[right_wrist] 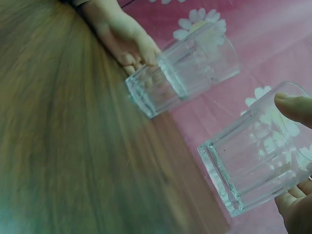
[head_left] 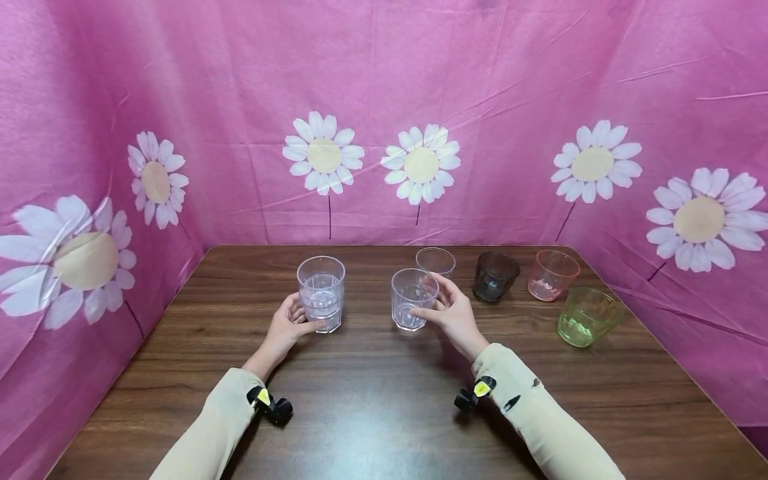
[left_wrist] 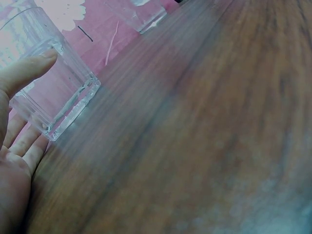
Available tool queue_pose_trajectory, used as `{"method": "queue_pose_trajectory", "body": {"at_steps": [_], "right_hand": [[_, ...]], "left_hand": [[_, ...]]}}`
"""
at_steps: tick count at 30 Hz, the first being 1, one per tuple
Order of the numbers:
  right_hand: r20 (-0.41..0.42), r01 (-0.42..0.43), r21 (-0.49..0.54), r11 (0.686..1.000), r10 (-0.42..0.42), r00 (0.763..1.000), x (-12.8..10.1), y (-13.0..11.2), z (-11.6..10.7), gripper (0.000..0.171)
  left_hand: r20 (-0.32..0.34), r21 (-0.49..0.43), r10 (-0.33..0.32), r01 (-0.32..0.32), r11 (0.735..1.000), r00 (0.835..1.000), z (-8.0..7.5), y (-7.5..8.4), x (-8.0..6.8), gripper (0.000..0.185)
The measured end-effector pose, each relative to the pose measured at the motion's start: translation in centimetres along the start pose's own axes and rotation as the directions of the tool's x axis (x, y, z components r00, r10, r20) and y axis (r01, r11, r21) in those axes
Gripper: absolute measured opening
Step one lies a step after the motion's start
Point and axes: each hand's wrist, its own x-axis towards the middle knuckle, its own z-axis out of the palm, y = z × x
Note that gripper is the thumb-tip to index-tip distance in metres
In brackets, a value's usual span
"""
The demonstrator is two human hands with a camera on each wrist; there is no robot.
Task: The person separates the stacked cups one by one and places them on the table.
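Note:
Two clear faceted glasses (head_left: 321,290), one nested in the other, stand upright left of the table's middle. My left hand (head_left: 283,332) grips the lower glass from the left side, its thumb across the front. Another clear glass (head_left: 406,303) is upright in my right hand (head_left: 456,319), which holds it from the right with the thumb in front and fingers behind. In the right wrist view, the base of this glass (right_wrist: 243,161) shows apart from the nested pair (right_wrist: 165,80). A gap separates the two hands' glasses.
Behind my right hand stands a clear glass (head_left: 435,259). Farther right are a dark smoky glass (head_left: 495,277), a pink glass (head_left: 553,277) and a green glass (head_left: 588,320) near the right edge. Pink flowered cloth (head_left: 372,80) surrounds the wooden table (head_left: 360,400).

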Motion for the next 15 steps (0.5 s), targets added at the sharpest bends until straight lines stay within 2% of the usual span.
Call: {"method": "queue_pose_trajectory", "body": {"at_steps": [4,15], "right_hand": [[-0.002,-0.009,-0.004,1.000,0.009,1.000,-0.5,0.2,-1.1,0.082],[-0.033,-0.007,-0.096,0.995,0.004,0.999,-2.4,0.0,-4.5,0.083]], "left_hand": [[-0.003,0.001,0.008,-0.008,1.000,1.000,-0.1,0.0,0.0,0.069],[0.005,-0.017,0.022,-0.022,1.000,1.000,0.0,-0.1,-0.1,0.069]]}}
